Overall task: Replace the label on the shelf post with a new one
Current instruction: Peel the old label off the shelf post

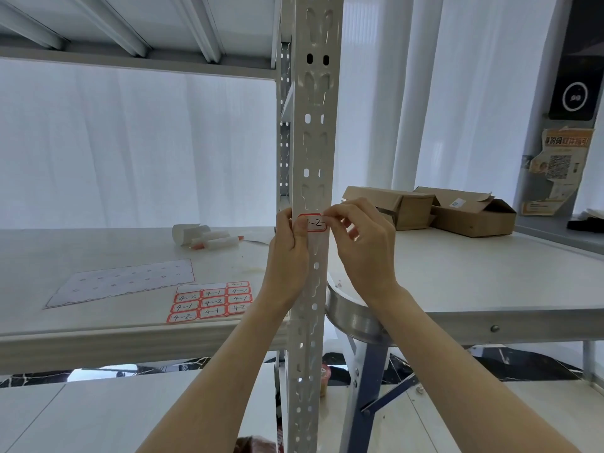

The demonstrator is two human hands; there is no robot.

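White curtains back a pale metal shelf. On its perforated upright shelf post (312,178) sits a red-bordered paper label (314,223) marked "4-2", long axis horizontal. Left hand (289,246) thumb presses its left end; right hand (362,243) pinches its right edge. A sticker sheet (209,302) lies lower left on the shelf (98,322).

The shelf post (310,178) is standing bare above the label (314,223), with 2 hands crowding its sides: left hand (289,253), right hand (362,246). The sticker sheet (210,302) and paper rolls (204,238) are lying well apart, leaving open shelf (98,322) between.
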